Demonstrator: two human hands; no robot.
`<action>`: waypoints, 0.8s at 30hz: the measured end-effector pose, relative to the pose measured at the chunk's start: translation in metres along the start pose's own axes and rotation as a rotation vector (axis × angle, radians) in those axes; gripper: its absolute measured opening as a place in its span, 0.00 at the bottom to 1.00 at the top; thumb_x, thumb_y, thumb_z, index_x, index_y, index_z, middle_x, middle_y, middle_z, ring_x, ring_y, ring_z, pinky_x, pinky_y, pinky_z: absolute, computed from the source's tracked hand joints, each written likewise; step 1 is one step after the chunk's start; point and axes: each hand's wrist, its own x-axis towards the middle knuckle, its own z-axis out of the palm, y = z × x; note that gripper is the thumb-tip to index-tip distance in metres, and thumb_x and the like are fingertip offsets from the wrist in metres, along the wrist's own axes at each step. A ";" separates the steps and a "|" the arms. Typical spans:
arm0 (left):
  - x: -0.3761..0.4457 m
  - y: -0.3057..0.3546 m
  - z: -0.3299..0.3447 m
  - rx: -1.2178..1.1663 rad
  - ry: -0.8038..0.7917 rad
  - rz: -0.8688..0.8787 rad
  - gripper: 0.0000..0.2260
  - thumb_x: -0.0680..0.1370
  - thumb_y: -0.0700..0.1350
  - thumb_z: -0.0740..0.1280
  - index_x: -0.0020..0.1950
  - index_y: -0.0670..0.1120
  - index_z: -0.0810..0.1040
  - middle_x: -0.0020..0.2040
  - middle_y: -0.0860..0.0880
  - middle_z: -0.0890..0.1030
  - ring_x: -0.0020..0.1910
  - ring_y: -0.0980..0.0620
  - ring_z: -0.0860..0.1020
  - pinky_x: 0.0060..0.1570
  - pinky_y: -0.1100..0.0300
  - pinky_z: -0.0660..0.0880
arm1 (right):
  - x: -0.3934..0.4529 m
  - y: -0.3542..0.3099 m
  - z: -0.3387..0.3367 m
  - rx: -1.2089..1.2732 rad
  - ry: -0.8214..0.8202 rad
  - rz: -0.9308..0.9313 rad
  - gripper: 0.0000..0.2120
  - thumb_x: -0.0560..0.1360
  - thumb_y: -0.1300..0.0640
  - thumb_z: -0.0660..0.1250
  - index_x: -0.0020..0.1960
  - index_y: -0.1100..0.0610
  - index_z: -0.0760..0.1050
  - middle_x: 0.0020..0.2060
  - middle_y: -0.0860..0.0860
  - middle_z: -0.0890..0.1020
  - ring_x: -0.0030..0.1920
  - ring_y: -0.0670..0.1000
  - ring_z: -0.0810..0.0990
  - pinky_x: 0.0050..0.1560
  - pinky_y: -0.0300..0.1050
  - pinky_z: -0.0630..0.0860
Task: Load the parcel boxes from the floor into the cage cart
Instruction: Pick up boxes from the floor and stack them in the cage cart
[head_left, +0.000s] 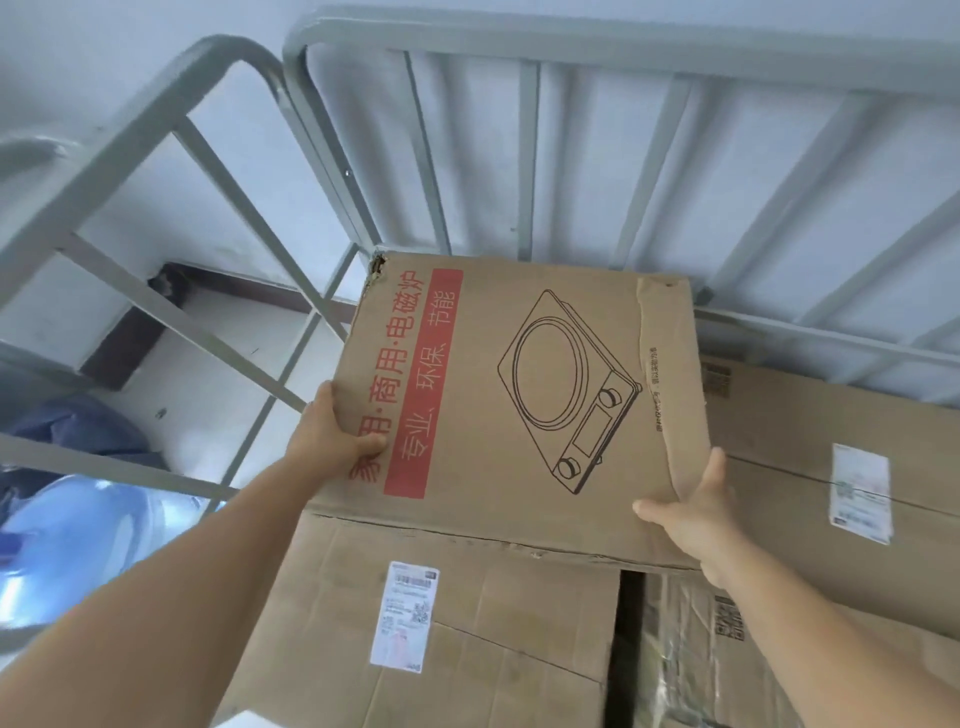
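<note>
**Induction-cooker box held over the stack in the cage cart**

While both hands hold it by its near corners, the printed box (519, 384) sits at the centre of the view, inside the cage cart (524, 150), whose grey metal bars rise behind it from 10 to 2 o'clock. Its top face carries a red band of Chinese characters along the left edge and a line drawing of a cooktop with two knobs; a strip of peeling brown tape runs down the right side, and the far left corner is torn.

The left hand (332, 431) grips the box at 9 o'clock of its lid, thumb curled onto the red band and fingers out of sight under the edge. The right hand (691, 499) takes the near right corner at 4 o'clock, thumb lying along the front edge and fingers pressed up the side.

Beneath the box, at 6 o'clock, lies a cardboard box (441, 639) with a white shipping label (404, 616). A large box (831, 467) sits to the right at 3 o'clock, bearing its own label (860, 491). Whether the printed box rests on these or hangs just above them cannot be told.

Outside the cart at 8 o'clock stands a blue water bottle (78, 540).
</note>
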 end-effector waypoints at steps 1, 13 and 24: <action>0.011 -0.003 -0.004 0.002 -0.004 0.008 0.39 0.64 0.48 0.80 0.67 0.51 0.61 0.59 0.48 0.75 0.54 0.46 0.78 0.51 0.44 0.79 | 0.002 -0.003 0.010 0.003 0.007 0.009 0.59 0.68 0.60 0.78 0.79 0.47 0.36 0.79 0.53 0.48 0.77 0.57 0.55 0.73 0.58 0.57; 0.102 -0.027 -0.028 0.160 -0.019 0.055 0.45 0.69 0.46 0.77 0.77 0.54 0.53 0.70 0.47 0.67 0.61 0.43 0.74 0.53 0.42 0.78 | 0.019 -0.026 0.102 -0.040 0.086 0.043 0.58 0.69 0.55 0.78 0.79 0.49 0.36 0.77 0.54 0.54 0.72 0.61 0.65 0.68 0.58 0.67; 0.110 -0.050 0.002 0.416 -0.073 0.093 0.46 0.69 0.50 0.77 0.79 0.54 0.52 0.79 0.48 0.47 0.75 0.42 0.57 0.71 0.44 0.63 | 0.032 -0.025 0.124 -0.136 0.120 0.098 0.60 0.68 0.53 0.79 0.79 0.47 0.34 0.77 0.53 0.54 0.71 0.63 0.66 0.68 0.63 0.69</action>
